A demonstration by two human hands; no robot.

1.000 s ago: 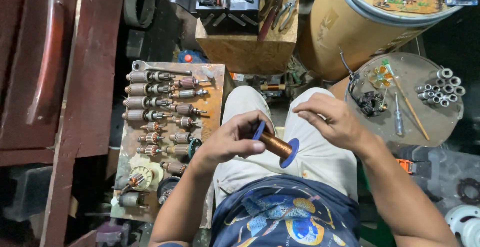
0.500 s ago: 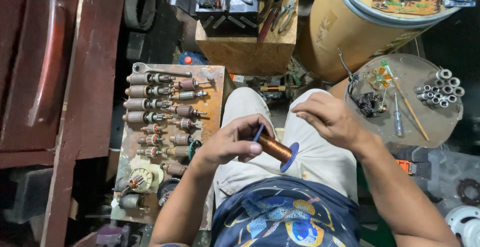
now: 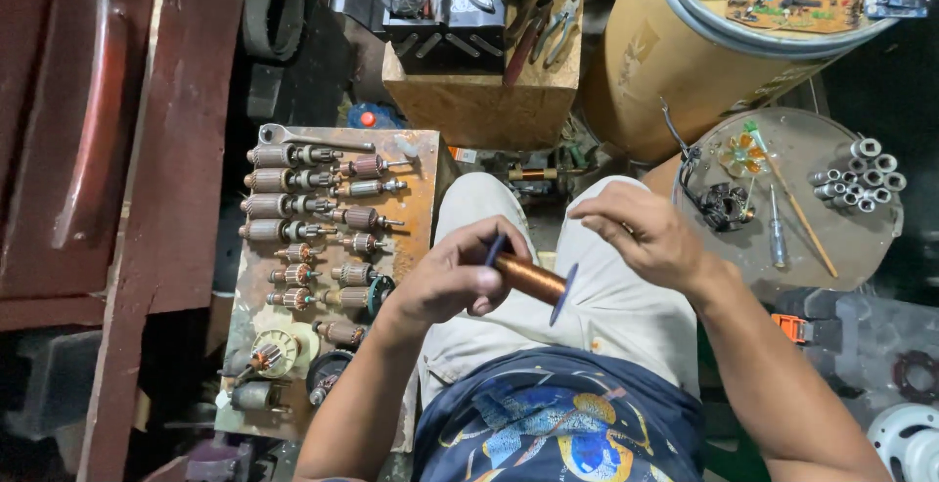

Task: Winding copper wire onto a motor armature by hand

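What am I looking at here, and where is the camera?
The camera sits on a person's head and looks straight down at their lap and both bare hands; no machine is involved. The left hand grips a spool of copper wire with blue end discs. The right hand hovers just above it, fingers pinched together; whether a strand runs between them is too fine to tell. To the person's left, a rusty tray holds rows of small motor armatures. To the right, a round metal lid carries a cluster of bearings and a screwdriver. Ahead stand a wooden block with pliers and a cardboard drum.
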